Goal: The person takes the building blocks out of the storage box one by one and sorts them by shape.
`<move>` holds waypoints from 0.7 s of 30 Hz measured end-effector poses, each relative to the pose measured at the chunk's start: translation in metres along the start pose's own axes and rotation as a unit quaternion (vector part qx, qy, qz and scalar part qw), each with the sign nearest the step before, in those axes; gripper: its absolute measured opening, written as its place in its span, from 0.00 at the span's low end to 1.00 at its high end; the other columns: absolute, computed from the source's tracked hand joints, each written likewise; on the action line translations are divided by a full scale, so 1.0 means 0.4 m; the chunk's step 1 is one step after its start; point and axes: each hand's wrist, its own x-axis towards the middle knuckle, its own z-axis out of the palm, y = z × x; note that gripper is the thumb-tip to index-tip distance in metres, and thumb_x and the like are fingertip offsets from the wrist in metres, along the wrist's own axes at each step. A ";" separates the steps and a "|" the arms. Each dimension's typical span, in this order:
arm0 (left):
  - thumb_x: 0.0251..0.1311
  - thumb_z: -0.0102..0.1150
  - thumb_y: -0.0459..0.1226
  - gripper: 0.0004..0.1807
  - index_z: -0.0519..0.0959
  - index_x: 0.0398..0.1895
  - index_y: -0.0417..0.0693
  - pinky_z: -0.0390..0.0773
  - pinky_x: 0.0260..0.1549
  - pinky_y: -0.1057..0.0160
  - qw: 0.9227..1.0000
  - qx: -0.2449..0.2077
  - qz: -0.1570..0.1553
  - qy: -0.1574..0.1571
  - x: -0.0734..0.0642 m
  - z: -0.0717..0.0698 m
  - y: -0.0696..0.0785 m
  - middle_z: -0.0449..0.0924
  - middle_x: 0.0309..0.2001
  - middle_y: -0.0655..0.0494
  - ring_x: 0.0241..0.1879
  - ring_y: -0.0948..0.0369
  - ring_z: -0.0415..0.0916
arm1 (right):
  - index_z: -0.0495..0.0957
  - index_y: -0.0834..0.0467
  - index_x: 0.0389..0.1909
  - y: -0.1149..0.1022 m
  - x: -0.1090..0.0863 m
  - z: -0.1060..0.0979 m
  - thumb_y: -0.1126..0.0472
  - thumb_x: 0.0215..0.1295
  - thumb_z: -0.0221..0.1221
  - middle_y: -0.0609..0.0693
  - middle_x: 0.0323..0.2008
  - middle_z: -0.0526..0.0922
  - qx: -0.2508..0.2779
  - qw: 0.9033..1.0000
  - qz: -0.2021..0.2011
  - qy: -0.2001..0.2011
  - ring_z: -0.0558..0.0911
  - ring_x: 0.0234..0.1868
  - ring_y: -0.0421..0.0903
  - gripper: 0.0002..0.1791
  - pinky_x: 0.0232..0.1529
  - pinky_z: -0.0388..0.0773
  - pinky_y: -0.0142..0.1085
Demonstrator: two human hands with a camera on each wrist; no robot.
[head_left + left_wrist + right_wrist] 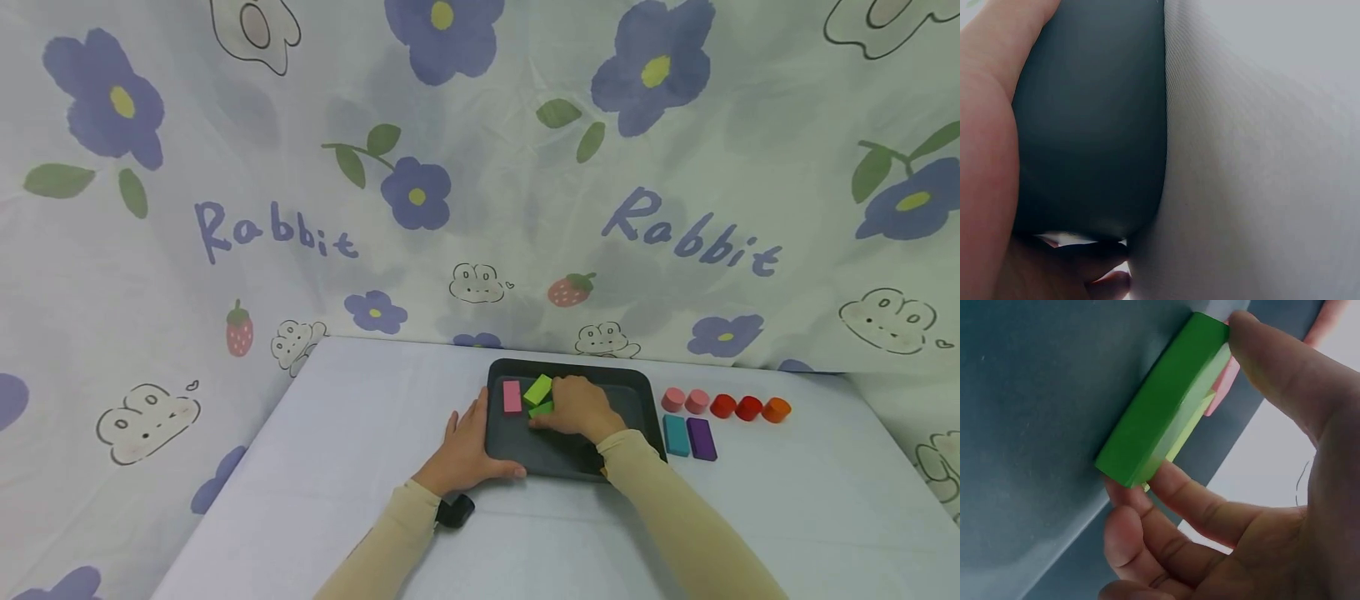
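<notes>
My right hand (581, 408) is over the dark grey tray (525, 454), pinching a green rectangular block (1163, 400) by its ends between thumb and fingers. A light green block (537, 390) lies at a slant just behind the green one. Further left on the tray is a pink rectangular block (512, 397). My left hand (467, 450) touches the tray's front left corner, fingers stretched along the left side and thumb along the front edge. In the left wrist view, the tray's dark outer wall (1091, 125) stands between that thumb and the fingers.
Right of the tray stands a row of short cylinders: two pink, two red (748, 408) and an orange one (776, 409). Before them lie a teal block (676, 436) and a purple block (702, 439). A patterned cloth (480, 242) hangs behind the white table (360, 417).
</notes>
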 end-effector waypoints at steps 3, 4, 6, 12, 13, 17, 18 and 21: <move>0.42 0.74 0.66 0.76 0.36 0.80 0.37 0.37 0.73 0.36 1.000 -0.003 0.000 0.001 0.000 0.001 0.001 0.48 0.79 0.43 0.77 0.47 0.48 | 0.79 0.66 0.49 0.003 -0.003 -0.003 0.39 0.52 0.73 0.52 0.34 0.81 0.009 1.000 -0.015 -0.001 0.77 0.33 0.48 0.37 0.38 0.81 0.45; 0.42 0.74 0.66 0.76 0.36 0.80 0.38 0.37 0.73 0.36 1.000 -0.003 0.000 0.001 0.000 0.001 0.000 0.48 0.79 0.43 0.77 0.48 0.48 | 0.79 0.66 0.48 0.005 -0.005 -0.005 0.40 0.52 0.74 0.52 0.33 0.80 0.010 1.000 -0.019 -0.001 0.77 0.32 0.47 0.36 0.38 0.81 0.45; 0.42 0.74 0.66 0.76 0.36 0.81 0.38 0.37 0.73 0.36 1.000 -0.003 -0.001 0.001 0.000 0.002 -0.001 0.48 0.79 0.43 0.77 0.48 0.48 | 0.79 0.66 0.47 0.007 -0.009 -0.008 0.41 0.51 0.74 0.52 0.33 0.80 0.013 1.000 -0.024 -0.002 0.76 0.32 0.47 0.35 0.37 0.80 0.45; 0.42 0.75 0.66 0.77 0.36 0.80 0.37 0.37 0.73 0.36 1.000 -0.009 0.001 0.003 0.000 0.004 -0.004 0.48 0.79 0.42 0.77 0.47 0.49 | 0.80 0.65 0.46 0.013 -0.023 -0.019 0.45 0.49 0.76 0.51 0.32 0.78 0.010 0.999 -0.032 -0.008 0.75 0.33 0.47 0.33 0.36 0.78 0.44; 0.41 0.75 0.66 0.77 0.36 0.80 0.37 0.37 0.73 0.36 1.000 -0.011 0.002 0.003 0.000 0.004 -0.004 0.48 0.79 0.42 0.77 0.47 0.49 | 0.80 0.65 0.47 0.014 -0.025 -0.021 0.45 0.49 0.76 0.51 0.32 0.77 0.009 0.999 -0.033 -0.010 0.75 0.33 0.47 0.33 0.36 0.78 0.43; 0.41 0.75 0.66 0.77 0.36 0.80 0.37 0.37 0.72 0.36 1.000 -0.014 0.005 0.002 0.000 0.004 -0.005 0.48 0.79 0.41 0.77 0.47 0.48 | 0.80 0.64 0.49 0.016 -0.030 -0.025 0.49 0.49 0.77 0.50 0.33 0.77 0.007 0.999 -0.041 -0.018 0.74 0.35 0.47 0.32 0.36 0.77 0.44; 0.41 0.75 0.66 0.77 0.36 0.80 0.37 0.37 0.72 0.36 1.000 -0.015 0.006 0.003 0.000 0.004 -0.005 0.48 0.79 0.41 0.77 0.47 0.48 | 0.81 0.64 0.49 0.016 -0.032 -0.026 0.50 0.49 0.77 0.50 0.33 0.77 0.006 0.999 -0.045 -0.020 0.73 0.35 0.47 0.31 0.36 0.77 0.44; 0.41 0.76 0.65 0.77 0.36 0.80 0.36 0.37 0.72 0.36 1.000 -0.017 0.007 0.005 0.001 0.005 -0.007 0.48 0.79 0.41 0.77 0.47 0.48 | 0.81 0.63 0.48 0.019 -0.035 -0.029 0.53 0.48 0.76 0.50 0.33 0.75 0.004 0.998 -0.060 -0.020 0.73 0.35 0.48 0.28 0.34 0.76 0.44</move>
